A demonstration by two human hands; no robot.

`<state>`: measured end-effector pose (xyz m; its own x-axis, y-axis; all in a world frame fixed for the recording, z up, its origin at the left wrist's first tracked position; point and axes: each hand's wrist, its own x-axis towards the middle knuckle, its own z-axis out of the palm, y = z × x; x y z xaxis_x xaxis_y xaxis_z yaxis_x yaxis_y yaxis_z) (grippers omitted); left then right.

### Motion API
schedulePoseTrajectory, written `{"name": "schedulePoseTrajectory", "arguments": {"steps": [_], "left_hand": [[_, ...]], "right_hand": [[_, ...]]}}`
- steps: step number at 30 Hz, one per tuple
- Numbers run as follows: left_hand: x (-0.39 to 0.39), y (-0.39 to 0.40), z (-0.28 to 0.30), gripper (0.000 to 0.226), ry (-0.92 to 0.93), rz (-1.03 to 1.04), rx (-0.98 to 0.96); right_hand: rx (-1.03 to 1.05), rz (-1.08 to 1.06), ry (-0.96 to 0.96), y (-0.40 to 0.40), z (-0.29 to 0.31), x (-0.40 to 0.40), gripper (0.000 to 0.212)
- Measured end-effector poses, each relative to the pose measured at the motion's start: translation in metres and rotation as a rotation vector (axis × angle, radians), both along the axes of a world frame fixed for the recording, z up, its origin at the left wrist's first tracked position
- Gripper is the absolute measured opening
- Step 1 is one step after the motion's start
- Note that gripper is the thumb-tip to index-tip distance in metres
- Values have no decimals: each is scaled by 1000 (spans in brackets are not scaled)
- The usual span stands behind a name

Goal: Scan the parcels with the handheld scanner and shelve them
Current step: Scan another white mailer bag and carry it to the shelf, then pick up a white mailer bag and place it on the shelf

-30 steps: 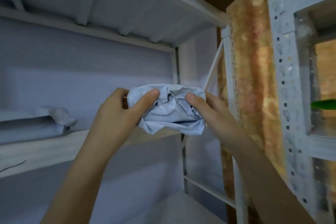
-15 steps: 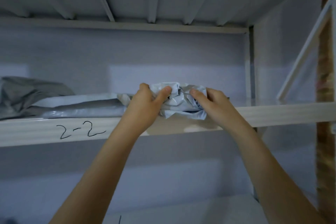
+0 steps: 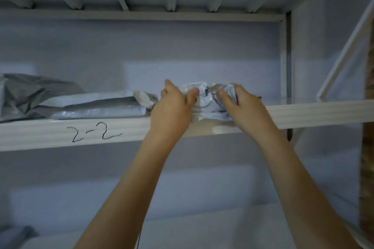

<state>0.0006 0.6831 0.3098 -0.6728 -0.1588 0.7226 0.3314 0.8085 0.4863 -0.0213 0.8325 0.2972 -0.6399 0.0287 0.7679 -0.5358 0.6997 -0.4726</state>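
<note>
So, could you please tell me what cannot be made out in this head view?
- Parcel: its label, if any, hidden by crumpling and both hands, left hand and right hand.
- Scanner: not in view.
- Grey bag: cut off by the left edge.
- Lower shelf: partly covered by the forearms, dim.

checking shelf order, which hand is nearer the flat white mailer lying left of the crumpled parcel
Left. The left hand grips the crumpled parcel right beside the flat white mailer; the right hand holds the parcel's far side.
</note>
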Motion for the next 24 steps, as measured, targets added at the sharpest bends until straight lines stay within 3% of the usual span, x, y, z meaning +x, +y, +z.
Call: {"name": "schedulePoseTrajectory", "arguments": {"steps": [1,3,5,7,10,13,16,19,24], "left_hand": [[2,3,-7,69,49,-1,12],[12,4,-26,68,226,13,7],[25,0,-53,59,463,68,-82],[33,-12,-90,47,659,119,-243],[36,-41,-149,29,604,130,-436],[30,-81,-205,30,194,185,-459],[32,-134,-249,40,-183,239,-352],[46,-185,-278,40,-344,335,-258],[76,-265,-299,43,-501,457,-112]], "right_hand": [[-19,-63,43,-3,-4,1,51],[-109,-185,330,-7,-18,6,53],[-210,-216,646,-15,-39,15,35],[-275,-117,724,-29,-71,20,20],[-256,73,469,-61,-122,16,22],[-79,223,14,-99,-175,3,35],[52,386,-384,-139,-220,-7,53],[88,499,-579,-181,-253,-6,57],[147,579,-737,-259,-289,8,58]]}}
